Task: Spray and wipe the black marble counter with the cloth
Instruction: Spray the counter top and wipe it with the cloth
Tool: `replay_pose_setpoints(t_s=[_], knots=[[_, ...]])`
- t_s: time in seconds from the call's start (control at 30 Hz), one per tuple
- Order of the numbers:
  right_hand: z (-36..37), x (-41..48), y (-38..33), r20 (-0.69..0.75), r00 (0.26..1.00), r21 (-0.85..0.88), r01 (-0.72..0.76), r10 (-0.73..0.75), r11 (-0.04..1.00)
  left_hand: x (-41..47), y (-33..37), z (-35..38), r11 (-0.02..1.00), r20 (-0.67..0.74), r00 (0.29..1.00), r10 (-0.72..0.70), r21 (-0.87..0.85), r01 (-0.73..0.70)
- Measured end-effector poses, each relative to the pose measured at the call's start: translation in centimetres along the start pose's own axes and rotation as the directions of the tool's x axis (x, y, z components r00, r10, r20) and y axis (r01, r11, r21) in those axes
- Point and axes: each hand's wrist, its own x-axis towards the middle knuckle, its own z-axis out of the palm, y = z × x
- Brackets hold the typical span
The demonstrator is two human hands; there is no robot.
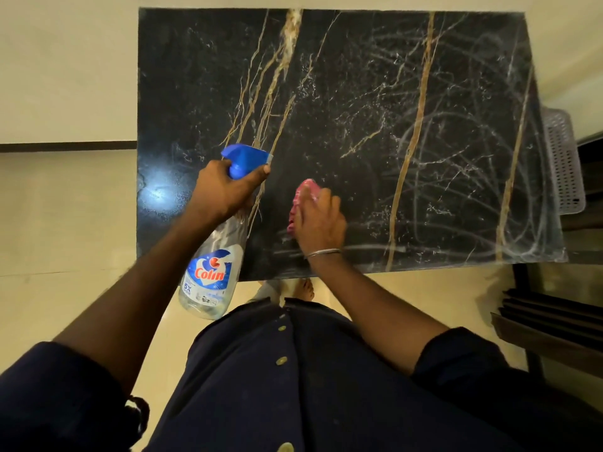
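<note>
**Wipe under way, near edge of desk**

Nearest: dark buttoned garment (293, 370), both sleeves pushed up, presumably to stay clear of the wet surface.

Left hand (222, 190) clenched round the neck of the spray bottle (212, 272), forefinger by the blue trigger head (244, 158). Bottle slanted, clear body hanging out past the near desk edge, nozzle aimed inward over the stone; probably kept ready for another spray while the other hand works. Liquid level hard to read; looks low.

Right hand (318, 220), thin bangle (323, 252) at the wrist, pressed palm-down on the bunched pink cloth (301, 200); grip closed over the cloth, only its left side showing past the fingers. Cloth flat on the desk, near the front edge, just right of the bottle head. Flat palm likely for pressure across the wipe.

Black marble desk (342, 93): glossy, gold and white veins, lamp glare at near left. Pale curved smear streaks across the right half suggest a wiped, wet film; left side shows none.

Farthest right: perforated plastic basket (561, 158) beside the desk's edge.
</note>
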Motion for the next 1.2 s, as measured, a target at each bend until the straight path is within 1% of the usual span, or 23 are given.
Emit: replay_pose_setpoints(t_s=[0.1,0.2,0.27,0.4,0.5,0.57,0.63,0.7,0.77,0.83,0.9,0.93,1.07,1.13,1.2], knots=[[0.6,-1.4,-1.8,0.039,0.991,-0.018,0.13,-0.13,0.991,-0.6,-0.4,0.2,1.0,-0.018,1.0,0.003,0.002,-0.003],[0.2,-1.2,0.4,0.017,0.977,-0.043,0.214,-0.213,0.976,-1.0,-0.4,0.1,1.0,-0.013,1.0,-0.015,-0.009,0.015],[-0.1,-1.3,3.1,0.007,0.986,-0.032,0.165,-0.165,0.986,-1.2,-0.3,-0.2,1.0,-0.014,1.0,-0.018,-0.015,0.018],[-1.2,-1.5,7.8,0.015,0.998,-0.042,-0.054,0.054,0.998,-1.4,-0.2,-0.5,1.0,-0.018,1.0,-0.014,-0.016,0.013],[-1.4,-1.4,7.5,0.028,0.986,-0.086,-0.16,0.163,0.983,-1.5,-0.3,-0.7,1.0,-0.022,1.0,-0.003,-0.017,0.003],[-1.1,-1.5,5.5,0.023,0.982,-0.071,-0.188,0.19,0.98,-1.5,-0.3,-0.6,1.0,-0.019,1.0,-0.003,-0.014,0.002],[-0.6,-1.9,2.9,0.006,0.995,-0.067,-0.101,0.102,0.993,-1.5,-0.4,-0.5,1.0,-0.018,1.0,0.002,-0.009,-0.002],[0.1,-2.4,0.0,-0.01,0.999,-0.082,0.041,-0.042,0.996,-1.6,-0.5,-0.4,1.0,-0.02,1.0,0.013,0.0,-0.013],[0.8,-2.8,-2.4,0.021,0.987,-0.069,0.161,-0.16,0.984,-1.9,-0.7,-0.1,0.999,-0.022,0.999,0.028,0.017,-0.028],[0.9,-3.0,-3.1,0.043,0.969,-0.06,0.245,-0.242,0.968,-2.0,-0.7,0.2,0.999,-0.022,0.999,0.039,0.033,-0.039],[0.6,-3.1,-1.6,0.03,0.959,-0.06,0.282,-0.281,0.958,-2.0,-0.8,0.2,0.999,-0.013,0.999,0.031,0.029,-0.031],[0.5,-3.1,-0.1,0.027,0.965,-0.058,0.261,-0.26,0.964,-2.0,-0.7,0.2,1.0,-0.006,1.0,0.022,0.014,-0.022],[-0.5,-2.8,6.1,0.007,0.999,-0.053,0.045,-0.045,0.998,-1.6,-0.8,-0.2,1.0,-0.008,1.0,0.015,-0.003,-0.015],[-0.7,-2.6,7.3,0.007,1.0,-0.085,-0.018,0.018,0.996,-1.5,-0.9,-0.3,1.0,-0.005,1.0,0.021,-0.01,-0.021],[-0.5,-2.6,6.4,-0.008,0.997,-0.108,-0.082,0.081,0.991,-1.5,-1.0,-0.4,0.999,0.003,1.0,0.024,-0.021,-0.024]])
